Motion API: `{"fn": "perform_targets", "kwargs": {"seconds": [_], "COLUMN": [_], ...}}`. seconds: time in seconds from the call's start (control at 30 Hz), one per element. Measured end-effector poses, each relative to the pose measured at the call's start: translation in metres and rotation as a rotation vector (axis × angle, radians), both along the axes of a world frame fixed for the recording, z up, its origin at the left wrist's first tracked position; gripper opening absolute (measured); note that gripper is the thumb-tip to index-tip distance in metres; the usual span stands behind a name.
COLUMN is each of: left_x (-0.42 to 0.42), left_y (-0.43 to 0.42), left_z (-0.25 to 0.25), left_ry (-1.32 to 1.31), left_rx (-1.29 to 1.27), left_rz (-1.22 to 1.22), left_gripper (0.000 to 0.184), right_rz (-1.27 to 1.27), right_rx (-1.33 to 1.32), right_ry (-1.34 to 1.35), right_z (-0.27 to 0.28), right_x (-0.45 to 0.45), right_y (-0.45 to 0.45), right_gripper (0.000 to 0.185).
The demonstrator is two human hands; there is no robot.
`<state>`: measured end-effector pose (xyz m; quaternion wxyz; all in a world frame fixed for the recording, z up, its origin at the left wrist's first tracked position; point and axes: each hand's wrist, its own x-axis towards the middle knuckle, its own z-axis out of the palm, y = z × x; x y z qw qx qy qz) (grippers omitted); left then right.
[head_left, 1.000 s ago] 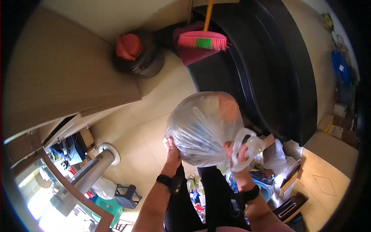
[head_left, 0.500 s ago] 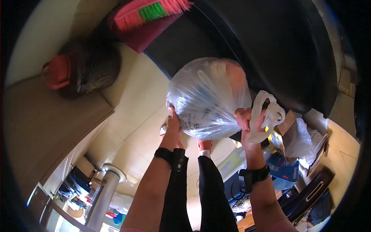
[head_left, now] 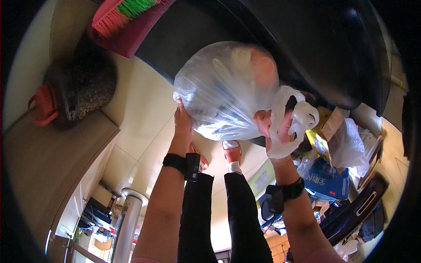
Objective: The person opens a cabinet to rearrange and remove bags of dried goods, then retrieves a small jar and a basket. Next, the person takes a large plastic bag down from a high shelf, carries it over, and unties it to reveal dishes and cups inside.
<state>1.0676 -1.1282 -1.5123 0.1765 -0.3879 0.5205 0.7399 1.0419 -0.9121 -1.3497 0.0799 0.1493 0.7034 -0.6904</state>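
A full, rounded translucent plastic bag [head_left: 223,94] hangs between my hands in front of a black surface. Pale and reddish-orange contents show through its film, too blurred to name. My left hand [head_left: 182,117] holds the bag's left side, thumb on top and the other fingers mostly hidden. My right hand [head_left: 277,126] is closed round the gathered neck at the right. White loop handles [head_left: 303,117] of the bag hang over the fingers and wrist of that hand.
A large black curved surface [head_left: 315,48] fills the top. A red dustpan [head_left: 131,37] with a red-green brush [head_left: 125,15] sits upper left, above a dark red-lidded container [head_left: 85,90]. Boxes, including a blue box [head_left: 326,179], and bubble wrap [head_left: 353,147] crowd the right.
The bag and both hands sit higher and slightly further left in view. Both hands keep their hold. The surroundings have shifted as the camera moved.
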Motion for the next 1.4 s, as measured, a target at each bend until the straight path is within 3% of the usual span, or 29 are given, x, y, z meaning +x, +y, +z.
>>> {"fn": "perform_targets", "kwargs": {"seconds": [0.1, 0.13, 0.17, 0.23, 0.3, 0.33, 0.37, 0.43, 0.5, 0.6, 0.63, 0.7, 0.77, 0.83, 0.93, 0.97, 1.03, 1.1, 1.13, 1.17, 1.23, 1.3, 1.37, 1.4], "left_x": [-0.006, -0.006, -0.005, -0.011, -0.022, -0.030, -0.034, -0.030, -0.036, -0.050, -0.055, -0.056, -0.053, -0.050, -0.029, -0.021, -0.006, 0.003, 0.011, 0.015, -0.012, -0.002, 0.000, 0.009], "left_y": [-0.007, -0.009, -0.010, -0.003, 0.011, 0.024, 0.039, 0.070, 0.085, 0.096, 0.092, 0.075, 0.045, 0.006, -0.046, -0.063, -0.086, -0.095, -0.098, -0.100, -0.036, 0.006, 0.043, 0.056], "left_z": [0.002, 0.012, 0.024, 0.066, 0.119, 0.139, 0.150, 0.157, 0.147, 0.152, 0.161, 0.163, 0.163, 0.151, 0.135, 0.130, 0.124, 0.129, 0.130, 0.129, 0.195, 0.208, 0.208, 0.197], "left_ry": [0.011, -0.061, -0.063, 0.171, 0.540, 0.717, 0.899, 0.951, 1.036, 1.075, 1.030, 0.945, 0.630, 0.681, 0.397, 0.312, 0.223, -0.350, 0.132, 0.135, 0.748, 0.890, 0.975, 0.894], "left_rx": [0.061, -0.100, -0.104, -0.831, -0.900, -0.984, -1.057, -1.082, -1.084, -0.967, -0.858, -0.722, -0.495, -0.628, -0.592, -0.557, -0.546, -0.657, -0.913, -0.913, -1.470, -0.902, -0.534, -0.663], "left_rz": [0.052, 0.053, 0.047, -0.288, -0.569, -0.775, -0.980, -1.129, -1.222, -0.918, -0.875, -0.718, -0.493, -0.447, -0.315, -0.293, -0.255, -0.262, -0.482, -0.485, -0.569, -0.791, -1.266, -1.427], "left_gripper": [0.079, 0.071, 0.071, 0.069, 0.064, 0.061, 0.059, 0.053, 0.038, 0.021, 0.023, 0.018, 0.010, 0.007, 0.010, 0.010, 0.012, 0.013, 0.013, 0.013, 0.018, 0.021, 0.037, 0.035], "right_rz": [0.052, 0.048, -0.021, -0.098, -0.193, -0.169, -0.024, -0.006, -0.040, 0.046, 0.038, 0.163, 0.174, 0.301, 0.189, 0.060, 0.036, 0.023, 0.011, 0.007, -0.112, 0.156, 0.366, 0.515], "right_rx": [-0.159, -0.163, -0.237, -0.318, -0.079, -0.105, 0.016, 0.161, 0.245, 0.246, 0.246, 0.592, 0.472, 0.810, 0.623, 0.501, 0.540, 0.684, 0.835, 0.835, 1.027, 1.000, 0.741, 0.609], "right_ry": [0.028, 0.026, 0.000, -0.026, -0.024, -0.237, 0.015, -0.032, 0.028, -0.204, -0.208, -0.068, 0.006, -0.083, -0.178, -0.322, -0.450, -0.379, -0.309, -0.309, -0.053, 0.022, 0.281, 0.297], "right_z": [-0.010, -0.020, -0.034, -0.037, -0.024, -0.026, -0.008, 0.018, 0.011, -0.011, -0.015, -0.021, 0.002, 0.008, -0.009, -0.024, -0.037, -0.033, -0.026, -0.017, 0.041, 0.077, 0.069, 0.068], "right_x": [0.006, 0.014, 0.025, 0.034, 0.034, 0.051, 0.033, 0.020, 0.028, 0.054, 0.062, 0.068, 0.058, 0.069, 0.101, 0.118, 0.143, 0.160, 0.156, 0.152, 0.109, 0.082, 0.063, 0.050], "right_y": [0.004, 0.008, 0.014, 0.013, 0.006, 0.017, 0.015, 0.019, 0.026, 0.047, 0.053, 0.059, 0.082, 0.104, 0.151, 0.169, 0.204, 0.218, 0.214, 0.212, 0.170, 0.137, 0.089, 0.059], "right_gripper": [0.048, 0.048, 0.041, 0.035, 0.024, 0.036, 0.035, 0.036, 0.039, 0.033, 0.033, 0.024, 0.018, 0.017, 0.012, 0.009, 0.010, 0.010, 0.010, 0.010, 0.013, 0.020, 0.026, 0.027]}}
